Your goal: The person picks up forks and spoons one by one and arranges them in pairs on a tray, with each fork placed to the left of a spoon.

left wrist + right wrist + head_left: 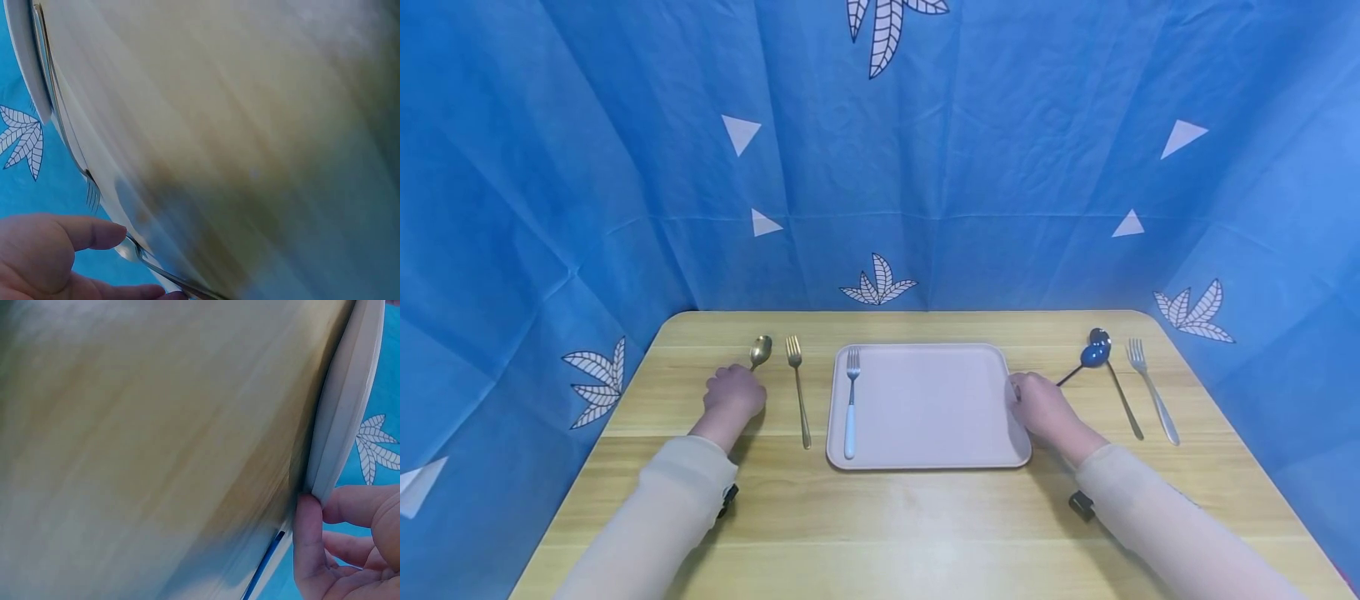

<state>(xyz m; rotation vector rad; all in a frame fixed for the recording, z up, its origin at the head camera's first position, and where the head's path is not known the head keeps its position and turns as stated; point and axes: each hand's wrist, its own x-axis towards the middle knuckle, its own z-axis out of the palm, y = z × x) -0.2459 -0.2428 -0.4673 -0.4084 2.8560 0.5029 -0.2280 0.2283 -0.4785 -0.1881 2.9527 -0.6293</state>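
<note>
Near the table's left side, my left hand (pixel 735 390) is over the handle of a gold spoon (pixel 761 350). In the left wrist view, its thumb and fingers are spread apart beside that spoon (pixel 200 289). A gold fork (pixel 800 392) lies just right of this hand. My right hand (pixel 1043 407) pinches the right rim of a pale rectangular tray (pixel 936 408); in the right wrist view, thumb and forefinger meet at the tray's edge (pixel 340 406). On the tray's left part lies a fork with a light blue handle (pixel 850 417).
Right of the tray lie a blue spoon (pixel 1093 356), with its bowl overlapping a dark-bowled spoon (pixel 1123 400), and a silver fork (pixel 1153 392). All rest on a wooden table (pixel 887 525). A blue patterned curtain (pixel 1000 167) stands around its back and sides.
</note>
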